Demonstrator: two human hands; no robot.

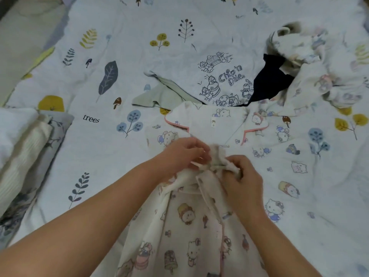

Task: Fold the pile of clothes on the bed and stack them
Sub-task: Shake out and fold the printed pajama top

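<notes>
Barely begun, by look of it: no folded stack visible on bed. Left hand and right hand both pinch bunched front edges of cartoon-cat print pyjama top, spread near bed's near edge, collar pointing away. Unfolded pile behind it toward far right corner: white T-shirt, dark garment, pale green piece, crumpled printed clothes. Readable: "Chip'n Dale" on T-shirt; "trees" on bedsheet. Pillows at left edge.
</notes>
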